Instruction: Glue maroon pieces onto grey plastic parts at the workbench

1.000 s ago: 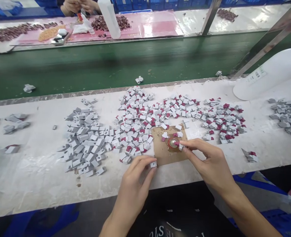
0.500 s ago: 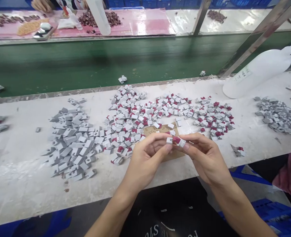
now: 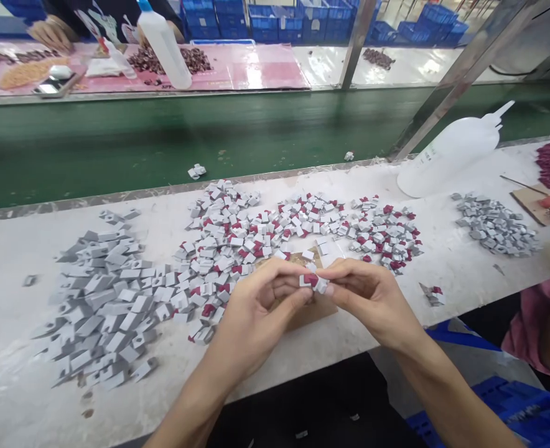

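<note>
My left hand (image 3: 259,311) pinches a small grey plastic block (image 3: 303,281) between thumb and forefinger. Fingertips of my right hand (image 3: 372,297) grip a light grey plastic piece with a maroon insert (image 3: 311,279). The two parts meet in front of me, over a brown board (image 3: 310,315) on the table; how deeply they fit together I cannot tell. Behind my hands lies a heap of grey-and-maroon pieces (image 3: 244,239). Plain grey blocks (image 3: 111,295) are heaped to the left, and a second grey-and-maroon heap (image 3: 387,233) is to the right.
A white squeeze bottle (image 3: 447,155) stands at the right by a metal post (image 3: 436,102). Small grey parts (image 3: 496,224) lie beyond it. Behind the table runs a green belt (image 3: 256,130). Another person's hand (image 3: 51,34) is across it, and a pink sleeve (image 3: 522,323) shows at right.
The grey block and the maroon-inserted piece, apart by a small gap before, now touch. The camera view has swung to the right and tilted up a little.
</note>
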### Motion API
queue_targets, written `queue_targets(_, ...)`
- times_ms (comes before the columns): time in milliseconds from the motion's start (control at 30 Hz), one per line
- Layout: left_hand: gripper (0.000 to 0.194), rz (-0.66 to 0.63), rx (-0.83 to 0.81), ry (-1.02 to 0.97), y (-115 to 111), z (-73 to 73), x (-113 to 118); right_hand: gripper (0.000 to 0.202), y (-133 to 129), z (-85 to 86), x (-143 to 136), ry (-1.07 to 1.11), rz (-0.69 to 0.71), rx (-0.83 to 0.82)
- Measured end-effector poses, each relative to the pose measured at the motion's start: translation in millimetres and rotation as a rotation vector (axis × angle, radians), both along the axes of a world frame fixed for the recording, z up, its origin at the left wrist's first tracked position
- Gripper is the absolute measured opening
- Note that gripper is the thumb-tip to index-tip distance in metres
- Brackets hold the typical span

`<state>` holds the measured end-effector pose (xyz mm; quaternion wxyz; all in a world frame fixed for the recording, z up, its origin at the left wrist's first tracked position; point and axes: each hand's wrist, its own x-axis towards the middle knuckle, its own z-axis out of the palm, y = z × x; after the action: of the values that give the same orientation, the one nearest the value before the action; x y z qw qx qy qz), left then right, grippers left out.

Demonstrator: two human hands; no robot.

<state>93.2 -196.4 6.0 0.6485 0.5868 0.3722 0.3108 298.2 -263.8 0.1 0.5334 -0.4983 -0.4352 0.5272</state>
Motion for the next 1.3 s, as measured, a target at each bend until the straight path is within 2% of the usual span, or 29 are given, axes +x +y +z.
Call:
queue_targets(67, 0.010, -0.072, 0.028, 0.068, 23.1, 6.1, 4.3, 0.015, 20.3, 2.2, 12.2, -0.068, 0.079, -0.002)
queue_targets(133, 0.012, -0.095, 0.114, 0.214, 55.7, 12.5, 14.2, 0.025, 53.0, 4.0, 30.7, -0.269, 0.097, 0.014)
queue_targets(200, 0.011, -0.020, 0.240, 0.406, 95.9, 16.5, 30.0, 0.028, 97.8, 4.5, 54.7, -0.572, -0.033, 0.017)
queue_targets(233, 0.011, 0.045, 0.293, 0.497, 117.7, 16.7, 39.9, 0.027, 123.3, 3.8, 67.8, -0.730, -0.158, 0.002)
queue_targets(267, 0.011, 0.108, 0.321, 0.558, 139.8, 15.4, 50.5, 0.030, 149.6, 2.4, 80.7, -0.817, -0.252, -0.019)
queue_targets(333, 0.012, 0.185, 0.329, 0.624, 182.3, 8.6, 73.0, 0.037, 200.4, -3.0, 104.0, -0.904, -0.344, -0.062)
queue_targets(400, 0.012, 0.220, 0.316, 0.676, 218.5, -2.4, 94.8, 0.033, 242.3, -10.9, 121.0, -0.928, -0.350, -0.109)
queue_targets(467, 0.015, 0.232, 0.299, 0.727, 246.0, -14.6, 114.2, 0.029, 270.5, -19.0, 130.7, -0.922, -0.332, -0.150)
queue_targets(567, 0.032, 0.203, 0.267, 0.769, 271.2, -29.9, 137.4, 0.028, 284.1, -27.2, 133.3, -0.857, -0.325, -0.175)
queue_targets(633, 0.036, 0.177, 0.248, 0.784, 279.7, -36.3, 148.2, 0.020, 275.6, -28.9, 128.9, -0.764, -0.332, -0.158)
queue_targets(700, 0.037, 0.181, 0.243, 0.809, 283.5, -38.7, 154.4, 0.020, 255.7, -27.9, 120.4, -0.619, -0.311, -0.121)
queue_targets(833, 0.040, 0.256, 0.277, 0.860, 274.2, -28.9, 151.7, 0.037, 199.1, -18.8, 95.3, -0.301, -0.202, -0.046)
queue_targets(900, 0.035, 0.259, 0.322, 0.843, 256.1, -16.7, 141.3, 0.050, 170.0, -12.2, 81.4, -0.202, -0.168, -0.027)
queue_targets(967, 0.030, 0.218, 0.382, 0.798, 226.3, -2.6, 122.0, 0.054, 141.0, -5.9, 68.5, -0.133, -0.173, -0.015)
queue_targets(1067, 0.026, 0.146, 0.467, 0.739, 162.4, 12.7, 72.2, 0.045, 91.9, -1.6, 52.7, -0.203, -0.222, -0.039)
queue_targets(1133, 0.022, 0.150, 0.509, 0.741, 113.3, 13.2, 28.5, 0.037, 54.2, -6.0, 45.8, -0.380, -0.244, -0.068)
queue_targets(1233, 0.024, 0.251, 0.621, 0.808, 45.5, -1.6, -37.4, 0.032, -2.0, -25.0, 41.2, -0.595, -0.252, -0.093)
queue_targets(1300, 0.026, 0.362, 0.651, 0.917, 11.7, -16.2, -72.0, 0.035, -32.8, -40.5, 41.3, -0.683, -0.239, -0.102)
